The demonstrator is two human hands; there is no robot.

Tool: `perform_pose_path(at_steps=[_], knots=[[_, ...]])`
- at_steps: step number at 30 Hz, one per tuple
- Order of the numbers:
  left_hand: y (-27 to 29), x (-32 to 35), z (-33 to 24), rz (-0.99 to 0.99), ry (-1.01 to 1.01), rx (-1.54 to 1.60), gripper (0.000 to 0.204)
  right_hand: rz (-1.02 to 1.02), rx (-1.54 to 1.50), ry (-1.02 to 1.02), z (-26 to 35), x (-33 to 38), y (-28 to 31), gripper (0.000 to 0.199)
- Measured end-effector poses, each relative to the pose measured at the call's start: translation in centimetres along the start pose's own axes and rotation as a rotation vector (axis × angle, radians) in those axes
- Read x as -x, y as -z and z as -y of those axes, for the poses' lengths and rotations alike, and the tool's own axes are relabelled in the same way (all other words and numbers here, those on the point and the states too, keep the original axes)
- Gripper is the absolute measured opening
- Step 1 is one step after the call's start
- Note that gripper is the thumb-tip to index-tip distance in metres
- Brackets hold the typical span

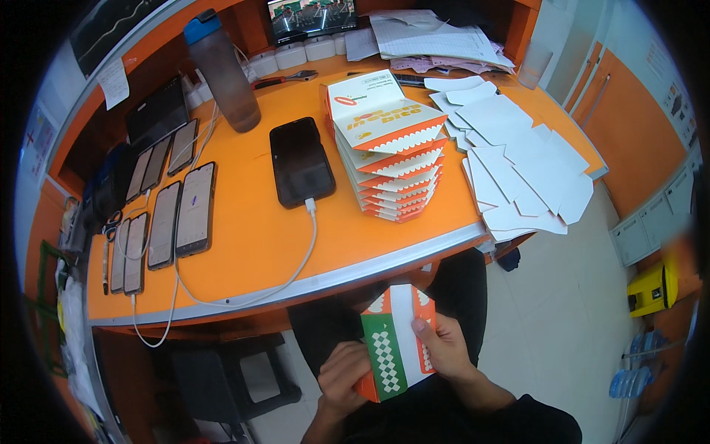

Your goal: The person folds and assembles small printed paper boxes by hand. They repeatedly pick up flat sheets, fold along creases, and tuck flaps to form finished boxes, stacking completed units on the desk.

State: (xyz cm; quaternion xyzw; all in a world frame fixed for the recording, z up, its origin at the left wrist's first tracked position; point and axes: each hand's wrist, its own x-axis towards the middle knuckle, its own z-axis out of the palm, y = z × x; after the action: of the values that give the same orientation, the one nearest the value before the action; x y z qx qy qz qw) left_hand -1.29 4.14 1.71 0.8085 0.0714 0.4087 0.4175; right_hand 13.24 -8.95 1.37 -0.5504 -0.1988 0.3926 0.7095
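Over my lap, just below the desk's front edge, I hold a partly folded paper carton (400, 333) in orange, white and green with a pale checker pattern. My right hand (450, 349) grips its right side, the thumb pressed on the face near the white strip. At the lower left, my left hand (345, 376) has curled fingers closed against the carton's edge. Beyond it on the desk, a tall stack of nested food cartons (392, 159) in orange and white leans slightly. To its right, flat white carton blanks (529, 163) lie in an overlapping, fanned pile.
On the orange desk (244, 255) a black phone (301, 163) is plugged into a white cable, with several more phones (196, 207) at left. A grey bottle (224, 78) with a blue cap, pliers (285, 79) and papers (436, 37) sit behind. A dark stool (222, 385) stands below.
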Motion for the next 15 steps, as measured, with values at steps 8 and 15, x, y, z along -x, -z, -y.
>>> perform_pose_path(at_steps=[8,15], knots=[[0.9,-0.3,-0.3,0.135,0.102,0.046,0.041,-0.077,0.031,0.041,0.3,-0.4,-0.1,0.031],[1.1,0.1,-1.2,0.335,0.467,0.33,0.054,-0.12,0.035,0.198,0.6,-0.5,0.8,0.031]])
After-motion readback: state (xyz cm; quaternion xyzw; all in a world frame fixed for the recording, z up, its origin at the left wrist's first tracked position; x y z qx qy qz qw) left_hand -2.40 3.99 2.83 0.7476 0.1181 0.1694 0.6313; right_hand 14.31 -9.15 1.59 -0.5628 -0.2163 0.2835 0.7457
